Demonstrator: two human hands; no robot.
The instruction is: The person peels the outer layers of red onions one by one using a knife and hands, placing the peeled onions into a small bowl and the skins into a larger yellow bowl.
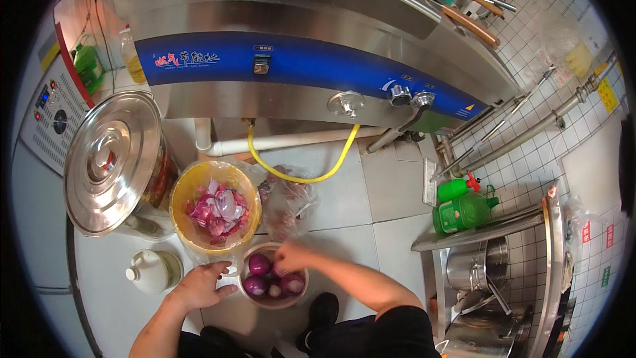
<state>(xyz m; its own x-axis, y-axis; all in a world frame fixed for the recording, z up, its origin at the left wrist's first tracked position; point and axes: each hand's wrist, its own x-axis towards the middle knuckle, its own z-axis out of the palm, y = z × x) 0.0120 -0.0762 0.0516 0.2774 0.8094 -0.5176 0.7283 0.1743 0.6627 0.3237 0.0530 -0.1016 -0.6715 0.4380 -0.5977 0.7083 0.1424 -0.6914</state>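
Several peeled red onions (260, 264) lie in a round pale basin (271, 305) on the floor before me. My right hand (293, 257) is over the basin's far right side, fingers down at an onion (279, 269); blur hides whether they grip it. Left of the basin, my left hand (206, 282) hovers with its fingers apart, holding nothing. Just beyond stands a yellow bucket (179, 219) lined with a clear plastic bag, with onion skins (221, 209) inside. Beside the bucket a clear plastic bag (290, 204) lies on the tiles with reddish contents, partly hidden by its folds.
A steel gas stove (318, 64) spans the far side, a yellow hose (303, 179) looping below. Left are a lidded steel pot (112, 159) and a white jug (154, 272). Green bottles (464, 213) and a metal rack (482, 231) with pots stand right.
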